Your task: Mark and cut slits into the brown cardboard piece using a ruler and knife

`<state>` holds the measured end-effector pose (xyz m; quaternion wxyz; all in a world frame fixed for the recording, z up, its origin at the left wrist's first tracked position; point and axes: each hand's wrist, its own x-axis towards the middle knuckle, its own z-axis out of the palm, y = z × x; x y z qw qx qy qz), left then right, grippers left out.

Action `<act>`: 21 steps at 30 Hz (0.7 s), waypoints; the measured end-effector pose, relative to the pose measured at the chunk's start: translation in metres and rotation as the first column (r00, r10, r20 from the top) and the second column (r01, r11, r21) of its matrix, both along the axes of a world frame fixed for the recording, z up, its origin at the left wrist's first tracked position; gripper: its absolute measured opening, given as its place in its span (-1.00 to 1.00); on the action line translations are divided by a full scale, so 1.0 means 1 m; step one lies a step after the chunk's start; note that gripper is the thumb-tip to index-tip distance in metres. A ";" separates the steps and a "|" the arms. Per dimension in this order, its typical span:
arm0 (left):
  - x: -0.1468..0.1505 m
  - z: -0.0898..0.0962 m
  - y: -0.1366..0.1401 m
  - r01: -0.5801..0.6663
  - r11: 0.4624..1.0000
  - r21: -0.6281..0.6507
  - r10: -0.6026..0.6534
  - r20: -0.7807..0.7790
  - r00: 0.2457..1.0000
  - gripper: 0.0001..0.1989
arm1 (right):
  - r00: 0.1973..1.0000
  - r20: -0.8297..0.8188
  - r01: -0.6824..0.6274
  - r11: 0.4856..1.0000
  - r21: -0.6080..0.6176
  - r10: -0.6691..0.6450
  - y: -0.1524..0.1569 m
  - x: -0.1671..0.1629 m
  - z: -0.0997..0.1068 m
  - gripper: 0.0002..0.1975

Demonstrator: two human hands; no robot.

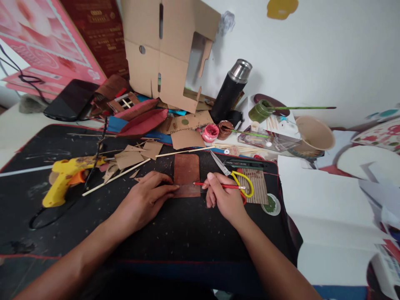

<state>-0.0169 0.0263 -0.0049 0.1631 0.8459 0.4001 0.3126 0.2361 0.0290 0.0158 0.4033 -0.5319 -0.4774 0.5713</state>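
Observation:
A brown-painted rectangular piece [186, 168], with rounded upper corners, lies flat on the black mat in front of me. Across its lower part lies a clear strip that looks like a ruler [189, 190]. At the left edge, the fingertips and thumb of my left hand [151, 193] close on the strip's end and press it down. My right hand [222, 193] grips a red pencil [226, 186], whose tip touches or hovers just over the brown piece's right side. Yellow-handled scissors [242, 179] lie partly hidden behind my right hand.
A yellow glue gun [64, 179] lies on the left, beside cardboard scraps [133, 156] and thin sticks. Behind stand paint jars [210, 132], a black flask [229, 91] and a large cardboard sheet [143, 66]. Corrugated card [256, 185] and a green paint lid [271, 205] lie right.

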 end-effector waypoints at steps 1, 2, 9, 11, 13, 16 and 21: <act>0.000 0.000 0.000 0.001 1.000 0.002 -0.001 0.000 1.000 -0.78 | 1.000 0.001 0.003 1.000 0.004 -0.003 0.000 0.000 -0.001 -0.47; 0.000 0.000 0.000 0.001 1.000 0.005 -0.001 -0.002 1.000 -0.78 | 1.000 0.000 0.007 1.000 0.010 -0.007 -0.001 0.000 -0.001 -0.47; 0.000 0.007 -0.002 0.003 0.998 0.058 -0.003 0.000 1.000 -0.78 | 0.993 -0.097 0.071 0.996 0.050 -0.066 -0.004 0.002 -0.003 -0.50; 0.000 0.010 -0.003 0.007 0.996 0.094 -0.008 0.006 1.000 -0.78 | 0.988 -0.127 0.095 0.994 0.057 -0.087 -0.003 0.002 -0.002 -0.50; -0.001 0.012 -0.004 0.021 0.993 0.115 -0.022 0.009 1.000 -0.77 | 0.982 -0.159 0.118 0.991 0.061 -0.107 -0.002 0.003 -0.001 -0.50; -0.002 0.014 -0.007 0.057 0.992 0.112 -0.060 0.027 0.998 -0.78 | 0.964 -0.228 0.155 0.986 0.061 -0.137 -0.002 0.004 -0.003 -0.52; -0.003 0.017 -0.009 0.087 0.990 0.108 -0.093 0.050 0.994 -0.83 | 0.927 -0.335 0.192 0.981 0.040 -0.167 -0.003 0.009 -0.011 -0.56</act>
